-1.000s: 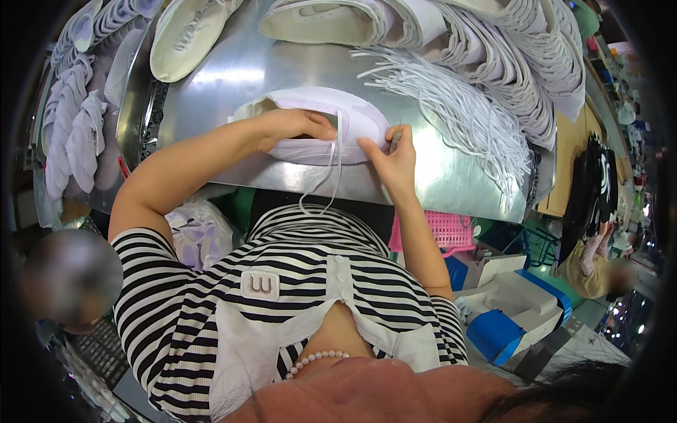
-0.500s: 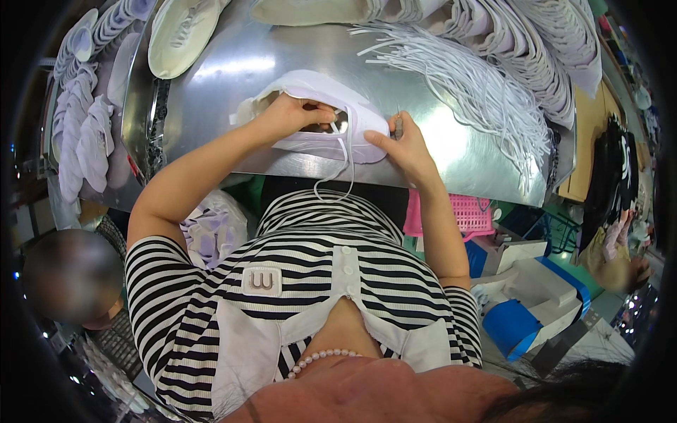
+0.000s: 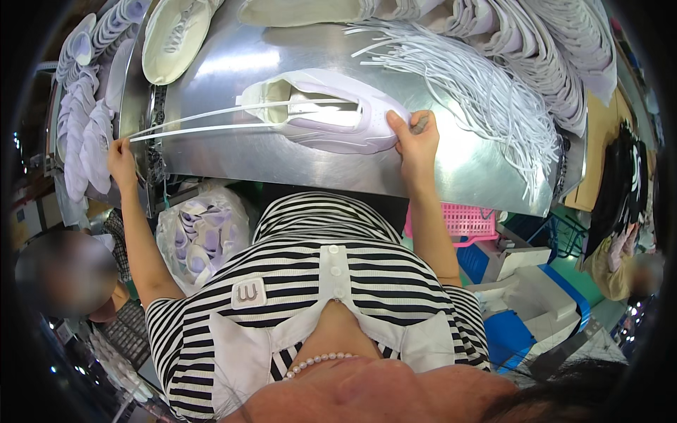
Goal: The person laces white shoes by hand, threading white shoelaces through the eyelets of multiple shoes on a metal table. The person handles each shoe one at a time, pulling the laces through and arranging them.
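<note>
A white and pale-lilac shoe upper lies on its side on the metal table, its toe to the right and its opening toward the top. My right hand pinches the toe end, thumb on the near face. A small grey piece shows at its fingers; its kind is unclear. Far out to the left, my left hand is closed on a white shoelace. Two taut strands of it run from my fingers to the upper, one passing into the opening.
Loose white laces lie in a heap at the right of the metal table. Stacked uppers stand behind them; a finished-looking upper lies far left. Below are a bag of uppers and a pink basket. Another person sits at left.
My left hand has moved from the upper's opening far left, drawing the lace out straight. The upper has turned a little, opening more into view; my right hand stays at its toe.
</note>
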Demonstrator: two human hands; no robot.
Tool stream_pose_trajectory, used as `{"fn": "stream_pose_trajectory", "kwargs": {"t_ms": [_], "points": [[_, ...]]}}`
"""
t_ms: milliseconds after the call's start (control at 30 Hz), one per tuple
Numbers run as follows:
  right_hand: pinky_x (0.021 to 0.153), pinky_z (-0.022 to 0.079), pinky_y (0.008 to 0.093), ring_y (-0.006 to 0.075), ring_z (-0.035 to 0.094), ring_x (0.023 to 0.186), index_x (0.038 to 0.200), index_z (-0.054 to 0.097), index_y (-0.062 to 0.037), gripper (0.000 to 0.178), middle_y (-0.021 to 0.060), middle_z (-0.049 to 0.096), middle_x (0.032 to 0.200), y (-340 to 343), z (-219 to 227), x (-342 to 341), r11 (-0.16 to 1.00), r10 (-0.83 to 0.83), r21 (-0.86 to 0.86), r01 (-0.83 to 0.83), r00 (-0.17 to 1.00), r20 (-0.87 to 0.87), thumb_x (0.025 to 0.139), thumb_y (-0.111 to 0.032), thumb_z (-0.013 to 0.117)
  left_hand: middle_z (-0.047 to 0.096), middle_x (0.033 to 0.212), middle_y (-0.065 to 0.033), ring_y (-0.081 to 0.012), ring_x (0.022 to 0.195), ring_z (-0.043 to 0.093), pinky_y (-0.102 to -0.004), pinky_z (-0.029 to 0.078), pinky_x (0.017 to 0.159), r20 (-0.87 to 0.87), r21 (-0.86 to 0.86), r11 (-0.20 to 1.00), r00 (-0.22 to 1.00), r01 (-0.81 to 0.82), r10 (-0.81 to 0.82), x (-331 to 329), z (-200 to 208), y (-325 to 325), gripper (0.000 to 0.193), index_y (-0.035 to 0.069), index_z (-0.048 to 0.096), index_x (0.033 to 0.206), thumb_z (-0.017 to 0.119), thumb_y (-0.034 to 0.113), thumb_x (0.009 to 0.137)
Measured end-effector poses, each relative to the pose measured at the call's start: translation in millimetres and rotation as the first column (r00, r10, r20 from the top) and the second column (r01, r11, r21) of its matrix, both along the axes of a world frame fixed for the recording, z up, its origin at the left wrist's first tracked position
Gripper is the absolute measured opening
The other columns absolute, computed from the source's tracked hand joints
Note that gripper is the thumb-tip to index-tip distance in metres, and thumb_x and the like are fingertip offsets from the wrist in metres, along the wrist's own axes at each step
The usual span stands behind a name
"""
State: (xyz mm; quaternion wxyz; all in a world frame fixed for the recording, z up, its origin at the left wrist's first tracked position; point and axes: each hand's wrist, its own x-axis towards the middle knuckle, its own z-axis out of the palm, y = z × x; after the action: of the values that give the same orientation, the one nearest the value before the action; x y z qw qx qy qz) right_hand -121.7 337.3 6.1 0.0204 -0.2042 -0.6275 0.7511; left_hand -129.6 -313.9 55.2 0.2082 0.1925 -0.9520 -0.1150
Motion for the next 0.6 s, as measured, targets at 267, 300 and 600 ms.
{"fn": "stream_pose_trajectory", "kwargs": {"t_ms": [267, 300, 600], "points": [[0.064, 0.044, 0.0276, 0.0117, 0.055, 0.073, 0.09, 0.056, -0.0029, 0.019, 0.0035, 0.056, 0.086, -6, 22, -3, 0.741, 0.225, 0.669, -0.054, 0.959, -0.172, 0.091, -0.018, 0.068, 0.061, 0.126, -0.0142, -0.0299, 0.117, 0.053, -0.039, 0.045, 0.096, -0.257, 0.358, 0.075, 0.176, 0.931, -0.95, -15, 107, 398, 0.003, 0.006, 0.068, 0.087, 0.066, 0.006, 0.085], [0.066, 0.045, 0.028, 0.0127, 0.056, 0.076, 0.092, 0.058, -0.0026, 0.016, 0.0036, 0.057, 0.089, 3, 22, -4, 0.719, 0.176, 0.694, 0.023, 0.96, -0.215, 0.092, -0.016, 0.066, 0.061, 0.126, -0.0148, -0.0327, 0.117, 0.052, -0.0405, 0.044, 0.098, -0.257, 0.267, 0.056, 0.127, 0.962, -0.958, -17, 107, 410, 0.002, 0.006, 0.068, 0.084, 0.068, 0.007, 0.083], [0.06, 0.041, 0.0217, 0.0074, 0.054, 0.072, 0.098, 0.067, -0.0038, 0.012, -0.0008, 0.063, 0.085, -55, 43, -5, 0.94, 0.331, -0.007, -0.342, 0.913, -0.239, 0.092, -0.013, 0.068, 0.063, 0.123, -0.0119, -0.0316, 0.113, 0.056, -0.0401, 0.045, 0.095, -0.255, 0.348, 0.338, 0.435, 0.875, -0.863, -35, 56, 421, 0.013, 0.005, 0.067, 0.095, 0.07, 0.011, 0.084]]}}
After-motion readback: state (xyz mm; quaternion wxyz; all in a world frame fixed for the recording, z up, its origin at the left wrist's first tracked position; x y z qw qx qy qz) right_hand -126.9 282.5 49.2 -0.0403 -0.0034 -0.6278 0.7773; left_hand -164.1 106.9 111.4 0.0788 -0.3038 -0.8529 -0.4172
